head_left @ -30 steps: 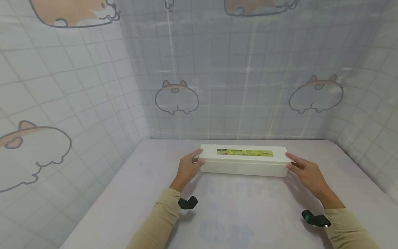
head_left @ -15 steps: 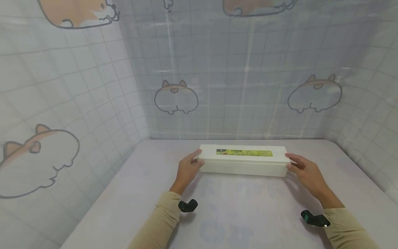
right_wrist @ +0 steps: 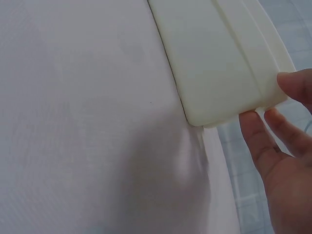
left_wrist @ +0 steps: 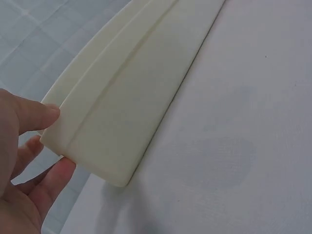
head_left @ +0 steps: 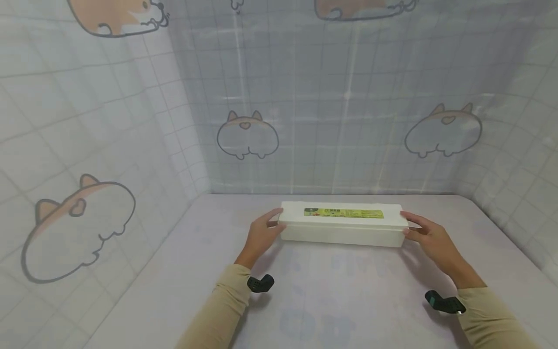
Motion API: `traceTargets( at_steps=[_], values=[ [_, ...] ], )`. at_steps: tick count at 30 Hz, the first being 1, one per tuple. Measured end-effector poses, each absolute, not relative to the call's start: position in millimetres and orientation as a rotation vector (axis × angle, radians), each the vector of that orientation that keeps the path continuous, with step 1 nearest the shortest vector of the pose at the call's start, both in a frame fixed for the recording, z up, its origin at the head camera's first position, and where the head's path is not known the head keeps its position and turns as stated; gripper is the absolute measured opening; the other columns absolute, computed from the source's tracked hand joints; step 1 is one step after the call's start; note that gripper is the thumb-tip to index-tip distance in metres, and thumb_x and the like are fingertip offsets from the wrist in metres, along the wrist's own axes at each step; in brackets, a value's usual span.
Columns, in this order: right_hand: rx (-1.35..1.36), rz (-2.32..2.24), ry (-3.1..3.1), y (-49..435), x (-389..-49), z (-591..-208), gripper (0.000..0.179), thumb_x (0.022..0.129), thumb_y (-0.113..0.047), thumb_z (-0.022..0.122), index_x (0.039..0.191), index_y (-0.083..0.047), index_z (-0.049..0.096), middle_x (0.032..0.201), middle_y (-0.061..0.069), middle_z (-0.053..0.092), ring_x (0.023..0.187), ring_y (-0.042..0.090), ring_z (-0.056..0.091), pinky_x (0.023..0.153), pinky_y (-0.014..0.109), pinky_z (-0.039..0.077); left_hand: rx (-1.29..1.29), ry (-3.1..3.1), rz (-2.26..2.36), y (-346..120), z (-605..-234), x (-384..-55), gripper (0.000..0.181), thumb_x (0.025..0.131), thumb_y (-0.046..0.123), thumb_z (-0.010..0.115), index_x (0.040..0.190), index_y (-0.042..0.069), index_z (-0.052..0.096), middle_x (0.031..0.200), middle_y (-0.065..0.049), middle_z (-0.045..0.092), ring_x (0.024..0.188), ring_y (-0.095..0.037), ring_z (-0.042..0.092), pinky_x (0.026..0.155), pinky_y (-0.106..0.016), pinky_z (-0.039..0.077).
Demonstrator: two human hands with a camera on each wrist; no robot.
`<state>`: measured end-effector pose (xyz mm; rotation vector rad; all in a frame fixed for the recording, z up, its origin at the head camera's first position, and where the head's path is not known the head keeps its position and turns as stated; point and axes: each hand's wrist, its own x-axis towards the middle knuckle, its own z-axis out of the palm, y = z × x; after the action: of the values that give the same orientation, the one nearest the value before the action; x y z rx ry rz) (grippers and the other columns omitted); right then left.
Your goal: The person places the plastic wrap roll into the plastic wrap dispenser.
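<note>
A long white box (head_left: 342, 235) with a lid rests lengthwise near the back of the table. Along the lid's top runs a yellow-green label (head_left: 343, 213) with print too small to read. My left hand (head_left: 260, 238) holds the box's left end, thumb at the lid edge and fingers against the end. At the opposite end, my right hand (head_left: 433, 242) grips in the same manner. In the left wrist view, the thumb (left_wrist: 41, 116) touches the lid's corner. The right wrist view has the fingertips (right_wrist: 249, 119) at the box's end, below the lid. What lies inside the box is hidden.
A pale cloth (head_left: 322, 291) with faint prints covers the table. Sheets with a grid and cartoon dogs hang as a back wall (head_left: 340, 97), a left wall (head_left: 87, 121) and a right wall (head_left: 514, 160), close around the table's edges.
The left wall's sheet has billowed, its lower dog print shifting rightward. Both hands stay at the box's ends, and the box has hardly moved.
</note>
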<state>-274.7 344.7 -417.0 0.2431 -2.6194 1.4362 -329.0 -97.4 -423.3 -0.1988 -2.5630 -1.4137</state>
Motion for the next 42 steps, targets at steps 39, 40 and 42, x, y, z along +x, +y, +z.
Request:
traceTargets(
  at_steps=[39,40,42],
  values=[
    [0.165,1.371,-2.8,329,-308,-386,0.06,0.107,-0.029,0.044,0.157,-0.001,0.027,0.125,0.035,0.053,0.104,0.035,0.06,0.078,0.038,0.057,-0.235,-2.778,-1.278,-90,-396,-358,0.052,0.104,0.042,0.051,0.152,0.023,0.046,0.15,-0.007,0.049,0.138,-0.028,0.044,0.113,-0.051,0.035],
    [0.16,1.366,-2.803,329,-308,-386,0.06,0.107,-0.029,0.043,0.157,-0.001,0.027,0.125,0.035,0.053,0.103,0.035,0.06,0.078,0.038,0.057,-0.237,-2.78,-1.277,-90,-396,-358,0.052,0.104,0.042,0.051,0.152,0.023,0.046,0.15,-0.008,0.05,0.138,-0.029,0.044,0.113,-0.052,0.034],
    [0.144,1.354,-2.811,328,-308,-385,0.06,0.106,-0.029,0.043,0.157,-0.002,0.027,0.124,0.035,0.054,0.103,0.035,0.06,0.078,0.038,0.057,-0.234,-2.791,-1.276,-89,-394,-359,0.052,0.104,0.041,0.051,0.152,0.024,0.045,0.149,-0.009,0.05,0.139,-0.03,0.043,0.114,-0.053,0.032]
  ],
)
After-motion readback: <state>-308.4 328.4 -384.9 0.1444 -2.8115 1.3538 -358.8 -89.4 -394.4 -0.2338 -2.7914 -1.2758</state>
